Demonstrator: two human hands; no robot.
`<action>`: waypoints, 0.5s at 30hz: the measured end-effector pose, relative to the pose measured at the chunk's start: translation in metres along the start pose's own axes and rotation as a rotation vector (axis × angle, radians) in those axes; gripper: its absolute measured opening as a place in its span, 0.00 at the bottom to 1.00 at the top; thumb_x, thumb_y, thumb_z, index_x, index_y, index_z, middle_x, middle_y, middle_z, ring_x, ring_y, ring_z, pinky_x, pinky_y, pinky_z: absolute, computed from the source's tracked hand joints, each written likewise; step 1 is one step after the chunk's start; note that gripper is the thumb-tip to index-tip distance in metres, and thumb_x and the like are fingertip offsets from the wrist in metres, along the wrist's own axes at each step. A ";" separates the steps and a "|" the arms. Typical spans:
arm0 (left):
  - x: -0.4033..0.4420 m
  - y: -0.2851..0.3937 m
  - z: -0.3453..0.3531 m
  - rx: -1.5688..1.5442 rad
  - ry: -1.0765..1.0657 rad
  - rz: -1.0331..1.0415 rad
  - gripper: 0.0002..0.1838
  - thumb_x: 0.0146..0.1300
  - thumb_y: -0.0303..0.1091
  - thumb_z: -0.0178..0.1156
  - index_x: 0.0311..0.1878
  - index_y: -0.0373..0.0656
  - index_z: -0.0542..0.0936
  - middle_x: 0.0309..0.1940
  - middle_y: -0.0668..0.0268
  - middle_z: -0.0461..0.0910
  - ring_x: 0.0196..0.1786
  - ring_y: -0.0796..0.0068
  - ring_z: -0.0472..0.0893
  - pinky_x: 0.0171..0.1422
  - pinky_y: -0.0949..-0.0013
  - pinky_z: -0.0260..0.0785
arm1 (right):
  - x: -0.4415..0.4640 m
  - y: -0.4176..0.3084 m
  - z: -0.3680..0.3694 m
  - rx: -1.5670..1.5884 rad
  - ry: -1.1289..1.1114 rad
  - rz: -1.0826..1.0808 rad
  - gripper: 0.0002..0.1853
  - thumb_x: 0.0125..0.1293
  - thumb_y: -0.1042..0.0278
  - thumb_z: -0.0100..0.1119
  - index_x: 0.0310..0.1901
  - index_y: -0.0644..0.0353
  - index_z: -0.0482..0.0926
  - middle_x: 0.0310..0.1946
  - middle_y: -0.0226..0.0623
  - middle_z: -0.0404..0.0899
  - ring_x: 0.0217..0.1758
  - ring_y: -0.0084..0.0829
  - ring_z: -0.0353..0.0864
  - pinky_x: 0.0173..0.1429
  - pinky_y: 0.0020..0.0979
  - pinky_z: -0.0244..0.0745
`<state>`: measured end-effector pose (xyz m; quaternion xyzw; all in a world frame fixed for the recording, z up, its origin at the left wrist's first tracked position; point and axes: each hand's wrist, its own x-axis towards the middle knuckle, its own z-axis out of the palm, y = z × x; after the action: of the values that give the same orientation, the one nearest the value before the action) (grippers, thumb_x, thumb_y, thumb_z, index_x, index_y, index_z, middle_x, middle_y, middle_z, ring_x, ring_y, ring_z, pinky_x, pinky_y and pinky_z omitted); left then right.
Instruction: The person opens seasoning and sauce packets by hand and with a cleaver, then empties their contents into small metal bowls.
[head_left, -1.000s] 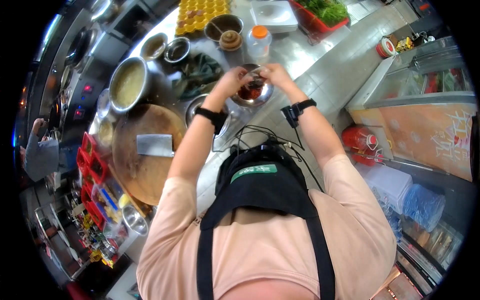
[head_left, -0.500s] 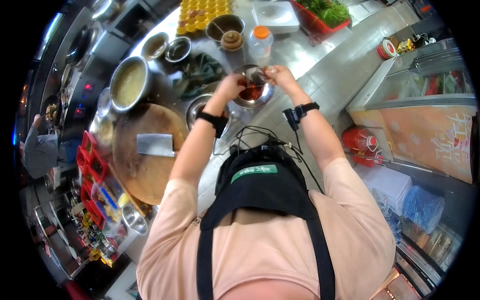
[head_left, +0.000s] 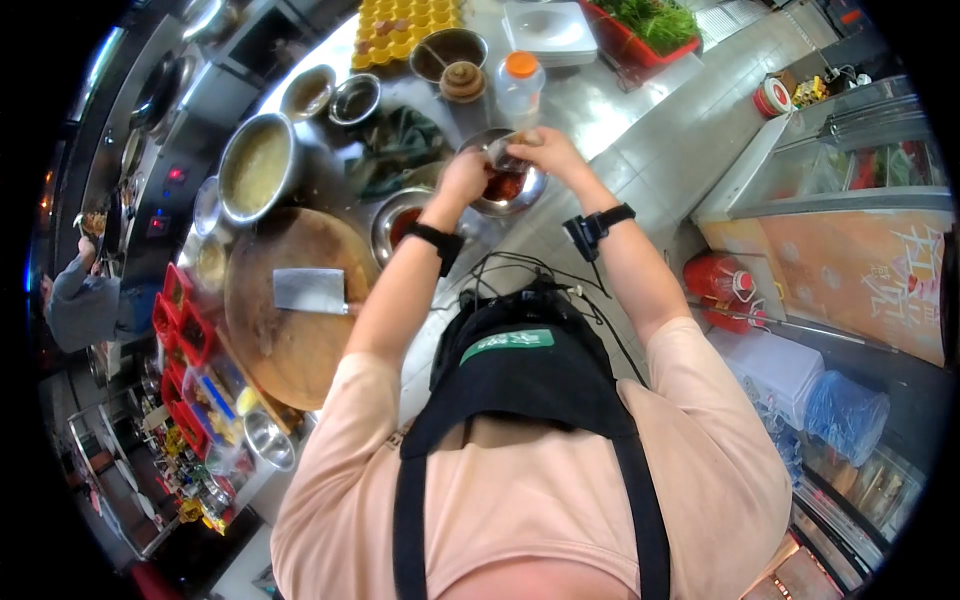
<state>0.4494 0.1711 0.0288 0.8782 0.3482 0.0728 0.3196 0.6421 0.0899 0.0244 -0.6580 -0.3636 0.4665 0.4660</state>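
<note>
Over a steel bowl (head_left: 520, 200) of dark red contents, my left hand (head_left: 466, 176) and my right hand (head_left: 545, 152) work close together. The fingers of both are closed on something pale between them, too small and blurred to name. Beside my left wrist is another steel bowl (head_left: 383, 228) with reddish contents, partly hidden by my forearm. A cleaver (head_left: 308, 290) lies flat on a round wooden chopping board (head_left: 290, 365) left of my left forearm. Beyond my hands stand a clear jar with an orange lid (head_left: 521, 66) and a brown lidded pot (head_left: 463, 82).
Left of the dark cloth (head_left: 405, 150) is a large pot (head_left: 257, 168) of pale liquid. A yellow egg tray (head_left: 400, 30), white plates (head_left: 548, 30) and a red crate of greens (head_left: 650, 35) line the far side. Another person (head_left: 80, 300) stands at far left; a freezer (head_left: 830, 240) is right.
My right hand has moved slightly left and down, closer to my left hand, which has shifted a little. The person at far left has moved an arm.
</note>
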 end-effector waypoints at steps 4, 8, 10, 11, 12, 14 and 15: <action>0.015 -0.025 0.031 0.061 0.027 -0.076 0.13 0.54 0.30 0.64 0.44 0.38 0.82 0.45 0.50 0.80 0.50 0.46 0.79 0.54 0.53 0.72 | -0.005 -0.024 0.004 -0.405 -0.026 -0.186 0.23 0.50 0.61 0.78 0.46 0.60 0.84 0.41 0.39 0.86 0.42 0.33 0.84 0.50 0.33 0.77; 0.017 -0.020 0.034 0.099 -0.024 -0.078 0.16 0.54 0.32 0.67 0.46 0.38 0.81 0.45 0.49 0.82 0.51 0.46 0.79 0.55 0.53 0.72 | -0.009 -0.029 0.010 -0.644 0.010 -0.301 0.25 0.45 0.64 0.78 0.47 0.62 0.83 0.42 0.47 0.86 0.46 0.41 0.85 0.52 0.37 0.77; 0.018 -0.027 0.039 0.088 -0.009 -0.059 0.17 0.53 0.31 0.67 0.47 0.37 0.81 0.45 0.49 0.82 0.51 0.45 0.79 0.55 0.53 0.72 | -0.002 -0.022 0.010 -0.628 0.006 -0.291 0.26 0.43 0.61 0.79 0.45 0.64 0.83 0.40 0.50 0.85 0.44 0.46 0.84 0.50 0.38 0.77; 0.019 -0.031 0.041 0.076 0.006 -0.041 0.18 0.53 0.31 0.68 0.48 0.37 0.80 0.46 0.48 0.82 0.51 0.45 0.79 0.54 0.53 0.72 | 0.003 -0.016 0.010 -0.611 0.001 -0.280 0.27 0.41 0.59 0.80 0.42 0.66 0.83 0.38 0.54 0.84 0.41 0.51 0.84 0.48 0.39 0.77; 0.018 -0.030 0.039 0.076 0.006 -0.042 0.18 0.53 0.31 0.68 0.48 0.37 0.80 0.46 0.48 0.82 0.51 0.45 0.79 0.54 0.53 0.72 | 0.009 -0.007 0.010 -0.611 0.001 -0.280 0.27 0.41 0.59 0.80 0.42 0.66 0.83 0.38 0.54 0.84 0.41 0.51 0.84 0.48 0.39 0.77; 0.014 -0.027 0.031 -0.073 -0.003 -0.011 0.21 0.52 0.30 0.68 0.51 0.37 0.79 0.45 0.49 0.82 0.48 0.46 0.80 0.52 0.56 0.73 | 0.018 0.004 0.010 -0.440 0.040 -0.262 0.23 0.45 0.62 0.78 0.41 0.68 0.83 0.34 0.53 0.84 0.39 0.49 0.85 0.47 0.39 0.78; 0.013 -0.025 0.024 -0.072 -0.002 -0.013 0.21 0.52 0.30 0.68 0.51 0.37 0.79 0.45 0.49 0.82 0.48 0.46 0.80 0.52 0.56 0.73 | 0.020 0.005 0.009 -0.439 0.039 -0.262 0.23 0.45 0.62 0.78 0.41 0.68 0.83 0.34 0.53 0.84 0.39 0.49 0.85 0.47 0.39 0.78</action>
<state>0.4530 0.1813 -0.0064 0.8640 0.3506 0.0822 0.3520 0.6402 0.1091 0.0128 -0.6995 -0.5296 0.2991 0.3753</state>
